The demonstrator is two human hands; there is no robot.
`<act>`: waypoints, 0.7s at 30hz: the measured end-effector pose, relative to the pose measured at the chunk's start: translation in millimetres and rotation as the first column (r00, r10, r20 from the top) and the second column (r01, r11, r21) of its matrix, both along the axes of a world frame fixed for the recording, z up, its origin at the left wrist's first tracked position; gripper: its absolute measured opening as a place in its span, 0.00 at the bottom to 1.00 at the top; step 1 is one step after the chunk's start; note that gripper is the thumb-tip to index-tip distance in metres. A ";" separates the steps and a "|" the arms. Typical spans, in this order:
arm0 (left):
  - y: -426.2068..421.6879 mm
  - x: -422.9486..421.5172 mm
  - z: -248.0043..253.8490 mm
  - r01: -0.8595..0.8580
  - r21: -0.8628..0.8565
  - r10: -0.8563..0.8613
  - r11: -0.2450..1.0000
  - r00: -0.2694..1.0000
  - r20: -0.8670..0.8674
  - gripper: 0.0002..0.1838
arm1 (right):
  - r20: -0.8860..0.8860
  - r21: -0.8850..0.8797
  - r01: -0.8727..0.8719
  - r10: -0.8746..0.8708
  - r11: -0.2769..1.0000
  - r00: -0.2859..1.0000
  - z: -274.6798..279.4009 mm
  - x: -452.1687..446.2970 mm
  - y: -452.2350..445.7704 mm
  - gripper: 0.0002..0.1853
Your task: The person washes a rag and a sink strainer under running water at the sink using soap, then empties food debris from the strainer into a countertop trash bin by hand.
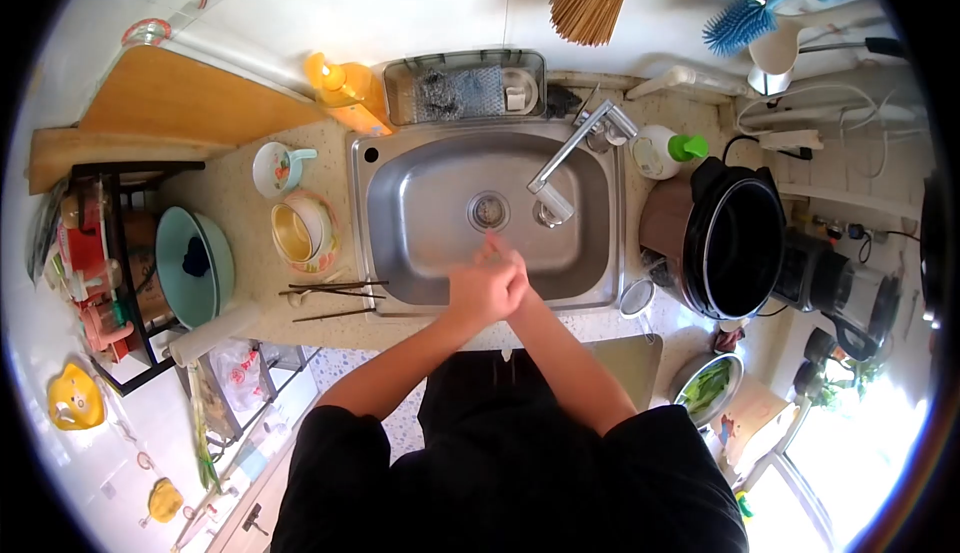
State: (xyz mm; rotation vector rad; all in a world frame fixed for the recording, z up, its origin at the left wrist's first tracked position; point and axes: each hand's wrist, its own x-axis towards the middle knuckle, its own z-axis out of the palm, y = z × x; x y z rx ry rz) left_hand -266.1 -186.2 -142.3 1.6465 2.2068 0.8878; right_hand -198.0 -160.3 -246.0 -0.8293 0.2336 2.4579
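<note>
At far left, a green basin (188,298) stands beside a black rack (152,331), with a dark cloth (197,256) inside it; the basin's wall presumably keeps the cloth contained. Next, a handled cup (270,169) and stacked bowls (291,232) occupy the counter left of the sink; nesting appears to save space. Below them, chopsticks (342,285) lie flat, some tips reaching the sink edge. A pump bottle (352,95) and a wire caddy (396,95) line the rear edge, likely to leave the front clear for the arms.

At centre is the sink (425,188), its drain (488,212) uncovered. The left hand (478,293) and right hand (515,285) are together, overlapping above the front of the sink, a position that would let drips fall inside. Fingers are blurred; whether either hand is closed on an item cannot be told.

Right of centre, the tap (572,151) is angled over the sink, its spout beyond the hands. A green-capped bottle (655,152) stands behind the lidless pot (664,217). A small strainer (637,298) rests near the sink's front corner, apparently for easy reach.
</note>
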 end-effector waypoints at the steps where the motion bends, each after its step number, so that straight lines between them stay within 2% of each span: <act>1: -0.6 5.4 5.4 0.029 0.001 -0.029 1.000 0.998 0.051 0.14 | -0.055 0.160 0.056 -0.048 0.986 0.997 5.3 3.4 -3.8 0.10; 2: 0.8 -0.1 -2.9 -0.012 -0.011 0.013 1.000 0.999 0.044 0.14 | 0.033 0.174 -0.002 -0.004 0.985 0.999 10.1 4.6 -4.0 0.10; 3: 2.2 -11.5 -17.3 -0.056 -0.024 0.057 0.998 0.998 0.035 0.14 | 0.119 0.181 -0.064 0.042 0.981 0.992 38.7 -1.1 3.4 0.10; 4: 4.6 -24.2 -26.0 -0.096 -0.038 0.097 0.995 0.995 0.026 0.14 | 0.332 0.005 -0.207 0.194 0.978 0.923 94.6 -16.5 22.8 0.09; 5: 12.1 -39.4 -27.8 -0.147 -0.153 0.155 0.977 0.987 0.045 0.12 | 0.499 -0.194 -0.299 0.356 0.934 0.790 123.1 -25.6 34.3 0.09; 7: 22.8 -58.4 -30.7 -0.230 -0.381 0.275 0.895 0.959 0.068 0.09 | 0.461 -0.183 -0.352 0.397 0.918 0.794 105.2 -21.6 30.8 0.09; 8: 17.7 -50.6 -29.9 -0.184 -0.294 0.205 0.938 0.978 0.043 0.10 | 0.442 -0.173 -0.383 0.419 0.907 0.793 90.0 -20.2 29.5 0.09; 10: 1.5 -23.8 -20.6 -0.076 -0.134 0.076 0.988 0.997 0.001 0.11 | 0.183 0.092 -0.091 0.073 0.992 0.980 27.6 -7.7 1.6 0.09; 12: -1.1 1.5 16.3 0.038 -0.005 -0.038 0.999 0.999 0.010 0.12 | 0.082 0.244 0.173 -0.198 0.954 0.977 17.0 -6.1 -14.9 0.09; 13: 0.4 0.8 16.5 0.040 0.021 -0.040 0.999 0.999 0.002 0.12 | 0.136 0.316 0.248 -0.303 0.916 0.943 34.3 -17.0 -17.4 0.09; 14: 1.9 0.2 16.6 0.041 0.047 -0.041 0.998 0.999 -0.007 0.12 | 0.237 0.270 0.180 -0.247 0.946 0.940 51.1 -19.3 -12.1 0.09; 15: 0.3 -12.5 -9.4 -0.009 0.034 0.011 0.999 0.999 -0.038 0.11 | 0.328 0.212 0.116 -0.182 0.970 0.927 70.7 -22.4 -5.7 0.10; 16: 5.8 -24.0 -16.9 -0.064 0.005 0.064 0.998 0.997 -0.051 0.11 | 0.426 0.000 -0.072 0.066 0.997 0.902 91.5 -21.0 14.4 0.10; 17: 11.6 -35.6 -23.8 -0.117 -0.025 0.115 0.993 0.991 -0.065 0.11 | 0.463 -0.222 -0.238 0.317 0.946 0.828 106.6 -22.7 29.2 0.10; 19: 27.4 -52.3 -17.8 -0.233 -0.119 0.226 0.965 0.972 -0.066 0.14 | 0.504 -0.261 -0.277 0.375 0.925 0.778 126.5 -29.6 38.4 0.12; 20: 23.0 -45.3 -16.2 -0.188 -0.122 0.186 0.975 0.982 -0.029 0.13 | 0.524 -0.281 -0.296 0.405 0.913 0.750 130.3 -30.4 40.5 0.13; 21: 14.8 -32.4 -13.7 -0.144 -0.119 0.146 0.982 0.989 0.005 0.12 | 0.374 -0.187 -0.279 0.331 0.942 0.866 95.8 -22.7 34.0 0.13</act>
